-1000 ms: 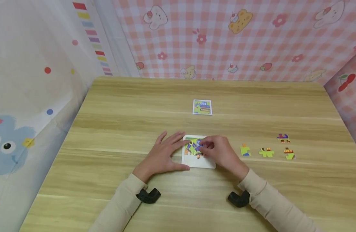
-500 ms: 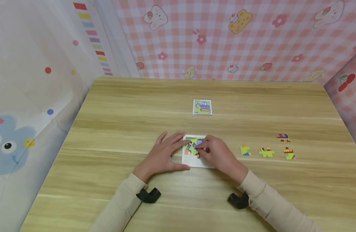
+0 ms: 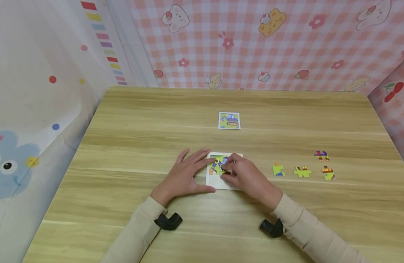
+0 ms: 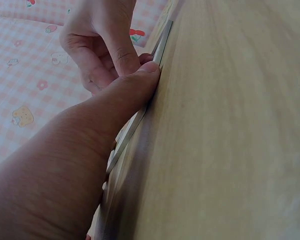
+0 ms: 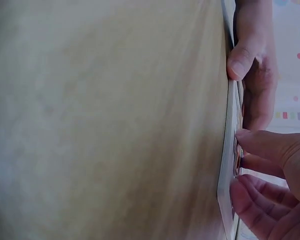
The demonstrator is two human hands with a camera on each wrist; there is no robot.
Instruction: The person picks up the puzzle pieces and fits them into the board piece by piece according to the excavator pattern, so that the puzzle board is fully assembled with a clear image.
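The right hand's (image 3: 252, 177) thumb and index finger have parted slightly over puzzle pieces (image 3: 217, 168) on a white board (image 3: 219, 182) — whether they pinch one, it's impossible to tell. The left hand (image 3: 185, 176), fingers spread, touches the board's left side. Four loose pieces (image 3: 302, 172) lie farther right.

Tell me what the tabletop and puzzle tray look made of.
Tabletop: probably wood or wood-look laminate, smooth and low-sheen, by its streaked grain.
Puzzle tray: perhaps cardboard or thin wood, matte, by its pale, flat edge.
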